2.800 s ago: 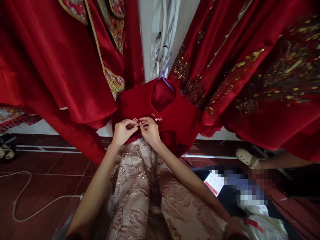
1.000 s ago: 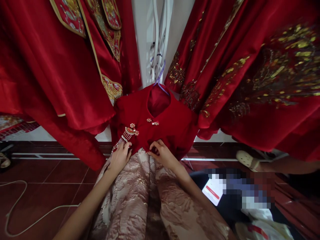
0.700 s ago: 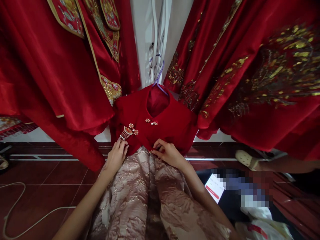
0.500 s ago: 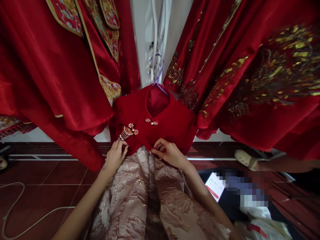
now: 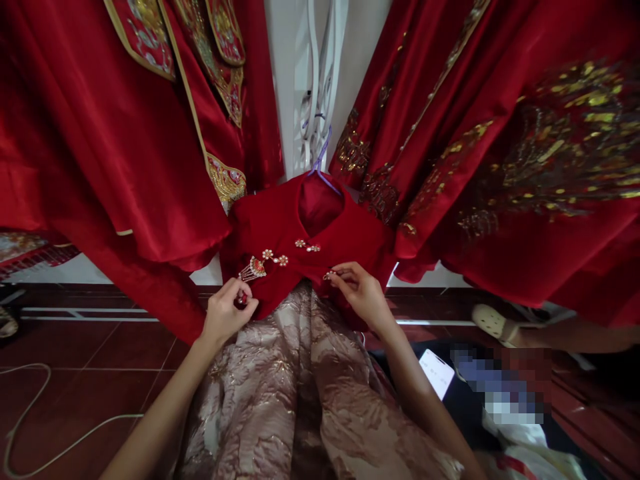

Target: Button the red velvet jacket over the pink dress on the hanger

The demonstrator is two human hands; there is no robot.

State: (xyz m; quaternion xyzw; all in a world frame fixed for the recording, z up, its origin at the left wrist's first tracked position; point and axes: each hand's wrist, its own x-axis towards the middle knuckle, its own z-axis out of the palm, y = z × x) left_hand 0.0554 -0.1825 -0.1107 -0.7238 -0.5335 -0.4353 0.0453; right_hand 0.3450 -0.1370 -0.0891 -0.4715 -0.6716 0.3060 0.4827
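Note:
A small red velvet jacket (image 5: pixel 345 240) hangs on a purple hanger (image 5: pixel 323 160) over a pale pink and gold brocade skirt (image 5: pixel 295 393). A jewelled tassel brooch (image 5: pixel 254 268) and pearl knot buttons (image 5: pixel 306 247) sit on its front. My left hand (image 5: pixel 227 313) is closed, pinching the jacket's lower left hem just below the brooch. My right hand (image 5: pixel 357 290) is closed in a pinch on the front edge at the lower right, by a small pearl fastening.
Large red satin garments with gold embroidery hang at the left (image 5: pixel 115 140) and right (image 5: pixel 505 153). A white cable (image 5: pixel 30 413) loops over the dark red tiled floor. Another person's foot in a white sandal (image 5: pixel 493 321) is at the right, near a phone (image 5: pixel 437 373).
Both hands dropped from the brooch to the jacket's hem. Since half a second ago the left hand closed on the hem and the right hand shifted rightward and up along the front edge.

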